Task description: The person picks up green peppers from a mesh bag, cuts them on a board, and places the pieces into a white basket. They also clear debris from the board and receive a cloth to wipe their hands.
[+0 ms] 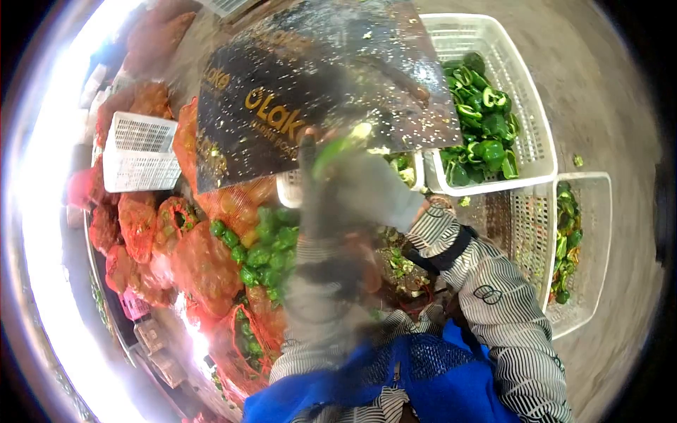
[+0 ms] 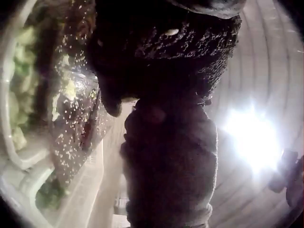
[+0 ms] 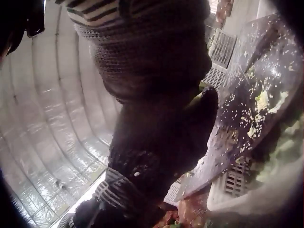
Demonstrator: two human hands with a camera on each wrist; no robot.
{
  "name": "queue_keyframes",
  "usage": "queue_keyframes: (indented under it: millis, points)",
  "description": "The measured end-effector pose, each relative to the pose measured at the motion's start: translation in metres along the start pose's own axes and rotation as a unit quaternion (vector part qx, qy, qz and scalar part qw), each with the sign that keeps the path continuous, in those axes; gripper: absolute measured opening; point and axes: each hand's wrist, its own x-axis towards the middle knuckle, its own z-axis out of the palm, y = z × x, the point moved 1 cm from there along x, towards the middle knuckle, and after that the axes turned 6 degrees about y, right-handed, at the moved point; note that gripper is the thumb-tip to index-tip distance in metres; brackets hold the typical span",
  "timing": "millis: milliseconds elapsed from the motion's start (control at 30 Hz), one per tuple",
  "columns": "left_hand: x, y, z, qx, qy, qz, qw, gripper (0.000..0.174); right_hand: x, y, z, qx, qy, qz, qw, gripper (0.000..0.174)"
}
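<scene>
Both hands meet over the near edge of a dark printed board (image 1: 282, 77), blurred by motion. A green pepper (image 1: 333, 152) with a pale end shows between them. My gloved left hand (image 1: 321, 190) grips its left side, one finger pointing up. From the right my gloved right hand (image 1: 388, 192) holds it too, fingers mostly hidden. Dark glove knit with a stray seed fills the left wrist view, where the left hand (image 2: 166, 57) overlaps the other. In the right wrist view, a green sliver peeks beside a gloved finger (image 3: 209, 102) of the right hand.
Pale seeds and scraps litter the board. A white crate (image 1: 539, 141) of cut green peppers stands right, with another crate (image 1: 596, 247) of scraps below it. Whole green peppers (image 1: 271, 247) and red mesh sacks (image 1: 201, 261) crowd the left, near an upright white basket (image 1: 141, 151).
</scene>
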Motion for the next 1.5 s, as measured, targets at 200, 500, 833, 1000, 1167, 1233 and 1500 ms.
queue_keyframes:
  millis: [200,500,833,1000,1167,1233,1500]
  points:
    - [-0.008,-0.002,-0.004,-0.383,0.038,-0.273,0.882,0.065,0.003,-0.019,-0.022,0.236,-0.172,0.156,0.944,0.032]
    - [-0.031,-0.065,0.005,-0.318,0.167,-0.29,0.887,0.04,0.004,-0.015,-0.017,0.155,-0.034,0.099,0.982,0.027]
    - [-0.005,-0.005,-0.003,-0.239,0.134,-0.252,0.928,0.049,0.01,-0.024,-0.024,0.066,-0.138,0.116,0.981,0.035]
    - [-0.005,0.002,-0.001,-0.47,0.092,-0.264,0.837,0.059,-0.001,-0.025,-0.012,0.22,-0.051,0.142,0.964,0.029]
    - [-0.002,0.0,-0.014,-0.472,-0.003,-0.298,0.83,0.06,-0.002,-0.024,-0.012,0.24,-0.107,0.203,0.943,0.025]
    - [-0.004,-0.01,-0.014,-0.545,-0.006,-0.311,0.779,0.061,-0.002,-0.012,0.0,0.319,-0.111,0.195,0.921,0.027]
    - [0.006,-0.015,-0.036,-0.616,0.114,-0.255,0.737,0.057,0.016,-0.036,-0.05,0.33,-0.113,0.244,0.905,0.014]
